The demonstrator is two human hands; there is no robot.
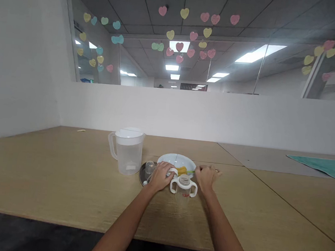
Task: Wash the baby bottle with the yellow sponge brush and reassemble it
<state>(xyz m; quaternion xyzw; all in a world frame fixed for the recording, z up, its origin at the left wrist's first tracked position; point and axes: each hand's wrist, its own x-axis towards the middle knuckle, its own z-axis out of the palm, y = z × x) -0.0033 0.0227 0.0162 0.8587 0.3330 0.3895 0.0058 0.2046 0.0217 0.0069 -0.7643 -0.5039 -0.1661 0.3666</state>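
Observation:
My left hand [162, 175] is closed around a white bottle collar [173, 172] above the near edge of a white bowl [176, 158]. Closed on the thin green handle of a brush, my right hand [205, 177] is just right of the bowl. The brush's yellow head [182, 170] points left, close to the collar; whether they touch I cannot tell. Just in front of the bowl stands a clear baby bottle [183, 188], upright and uncapped, with two white side handles. Left of my left hand, a clear dome cap [149, 167] sits on a dark round tray [142, 174], beside a small white piece [145, 183].
A clear plastic jug [129, 153] with its handle to the left stands left of the tray. A teal cloth [326, 166] lies at the far right of the wooden table [46, 177]. The white wall [186, 115] and window rise behind.

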